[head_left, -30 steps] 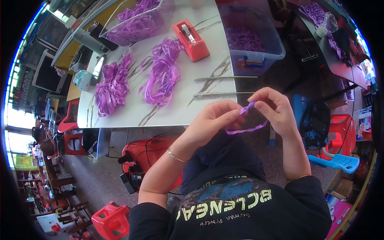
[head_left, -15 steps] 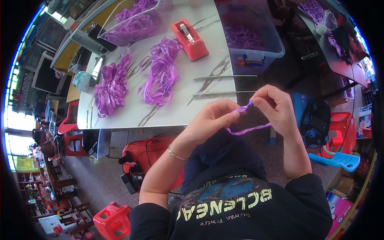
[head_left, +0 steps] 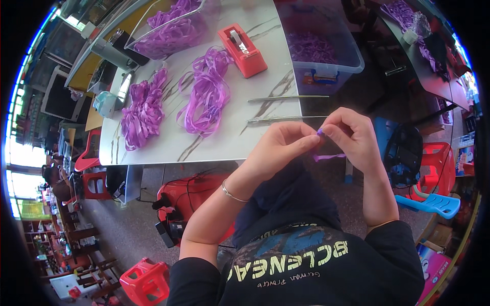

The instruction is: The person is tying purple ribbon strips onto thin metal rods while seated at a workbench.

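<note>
Between my fingertips, just off the table's right front corner, is a thin purple ribbon [head_left: 328, 157]; part of it hangs below in a short loop. My left hand [head_left: 287, 145] pinches it, the fingers covering most of that end. My right hand [head_left: 351, 136] pinches a small bunched bit of it between thumb and forefinger, almost touching the left fingertips. Behind my hands, two thin metal rods [head_left: 288, 97] stick out over the table's right edge. Two looped bundles of purple ribbon, one nearer the middle [head_left: 206, 94] and one further left [head_left: 143, 113], lie on the marbled white table [head_left: 168, 145].
A red tape dispenser [head_left: 243, 51] stands at the back of the table, near a clear bin [head_left: 171, 30] of ribbon. Right of the table is a clear plastic box [head_left: 337, 66] holding more ribbon. Red stools [head_left: 145, 281] and a blue seat [head_left: 429, 204] stand around me.
My left hand has moved right, up against the right fingertips. The stretch of ribbon between the hands has shortened, and less of the hanging loop shows.
</note>
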`<state>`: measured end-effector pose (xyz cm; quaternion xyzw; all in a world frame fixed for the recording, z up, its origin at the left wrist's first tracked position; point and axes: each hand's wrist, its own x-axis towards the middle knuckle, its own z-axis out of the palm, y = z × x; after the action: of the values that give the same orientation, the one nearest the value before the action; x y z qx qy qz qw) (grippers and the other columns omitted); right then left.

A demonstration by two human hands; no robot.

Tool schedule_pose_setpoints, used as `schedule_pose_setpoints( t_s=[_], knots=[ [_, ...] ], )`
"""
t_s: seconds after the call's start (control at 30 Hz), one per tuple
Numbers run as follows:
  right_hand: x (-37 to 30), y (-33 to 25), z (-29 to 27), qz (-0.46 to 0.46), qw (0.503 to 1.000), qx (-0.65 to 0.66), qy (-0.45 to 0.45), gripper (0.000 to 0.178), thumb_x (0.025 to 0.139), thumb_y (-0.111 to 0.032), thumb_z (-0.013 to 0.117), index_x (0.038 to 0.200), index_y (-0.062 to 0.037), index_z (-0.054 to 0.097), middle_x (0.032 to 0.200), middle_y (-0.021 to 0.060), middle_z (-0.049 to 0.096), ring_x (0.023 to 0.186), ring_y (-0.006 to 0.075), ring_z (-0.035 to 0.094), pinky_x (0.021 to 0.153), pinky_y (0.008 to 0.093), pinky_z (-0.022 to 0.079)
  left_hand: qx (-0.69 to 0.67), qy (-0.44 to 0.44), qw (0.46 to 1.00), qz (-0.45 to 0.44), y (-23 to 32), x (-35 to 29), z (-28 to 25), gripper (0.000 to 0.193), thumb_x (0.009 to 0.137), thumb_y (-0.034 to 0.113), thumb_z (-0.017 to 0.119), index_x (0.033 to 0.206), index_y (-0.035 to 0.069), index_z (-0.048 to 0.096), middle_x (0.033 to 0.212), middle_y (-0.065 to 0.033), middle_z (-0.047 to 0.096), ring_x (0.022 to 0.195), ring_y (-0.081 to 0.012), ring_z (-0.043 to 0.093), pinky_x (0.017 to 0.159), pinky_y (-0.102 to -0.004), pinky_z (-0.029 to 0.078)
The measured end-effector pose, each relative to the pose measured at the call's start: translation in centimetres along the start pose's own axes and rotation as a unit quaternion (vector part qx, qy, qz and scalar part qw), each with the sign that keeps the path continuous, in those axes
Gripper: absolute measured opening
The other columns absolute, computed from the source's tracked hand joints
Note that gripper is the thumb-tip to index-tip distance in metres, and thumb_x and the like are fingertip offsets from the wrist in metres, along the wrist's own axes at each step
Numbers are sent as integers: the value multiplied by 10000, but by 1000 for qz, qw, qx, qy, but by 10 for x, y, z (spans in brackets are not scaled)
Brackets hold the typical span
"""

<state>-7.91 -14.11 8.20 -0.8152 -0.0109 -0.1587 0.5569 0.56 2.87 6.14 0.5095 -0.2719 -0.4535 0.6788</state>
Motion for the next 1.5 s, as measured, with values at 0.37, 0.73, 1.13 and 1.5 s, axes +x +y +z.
schedule_pose_setpoints(
  t_s=[0.37,0.73,1.13,1.5],
  knots=[
    [-1,14,-2,167,948,259,-81,296,910,-264,519,718,-48,582,614,-35,521,605,16,442,542,183,339,-41,-5,998,46,-8,6,7,170,875,147,556,835,-5,619,889,-47,589,843,-106,517,805,-246,393],
    [-10,16,9,-23,988,-28,153,172,902,-118,482,801,-2,559,718,22,562,649,43,504,591,172,381,-83,24,995,43,-19,9,7,82,819,77,613,778,11,640,868,-20,535,851,-96,498,771,-229,385],
    [-57,14,23,263,927,251,-93,213,921,-143,459,1010,21,561,850,75,628,726,129,626,584,210,476,-110,81,987,79,-25,16,13,123,867,124,562,838,20,620,961,-52,559,925,-128,529,853,-265,408],
    [-143,73,9,198,971,-117,-72,125,817,-85,585,870,13,642,808,142,649,757,240,644,687,293,503,-319,110,930,148,-14,8,-2,128,915,182,473,852,75,508,932,-81,599,643,-81,516,610,-247,451]
  ],
)
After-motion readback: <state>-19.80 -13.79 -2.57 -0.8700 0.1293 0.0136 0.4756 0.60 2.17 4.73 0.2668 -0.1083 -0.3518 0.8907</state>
